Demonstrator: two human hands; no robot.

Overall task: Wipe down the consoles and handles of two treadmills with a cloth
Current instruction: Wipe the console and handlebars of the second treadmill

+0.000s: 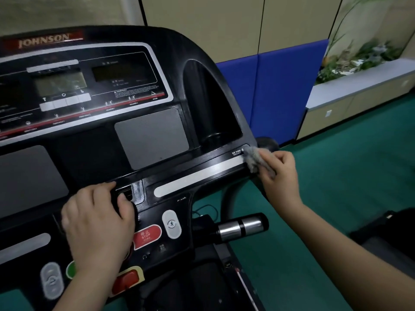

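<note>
Pinching the soft, light cloth (pixel 254 159) bunched in my right hand (pixel 279 173), I press it to the console's (pixel 152 138) right edge. My left hand (pixel 98 223) rests relaxed near its front edge.

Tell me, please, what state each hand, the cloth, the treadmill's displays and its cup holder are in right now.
right hand: grips the cloth at the right edge of the console.
cloth: grey, bunched, pressed against the right end of the silver strip.
left hand: rests on the console's middle, holding nothing.
displays: dark, unlit.
cup holder: nothing visible inside.
</note>
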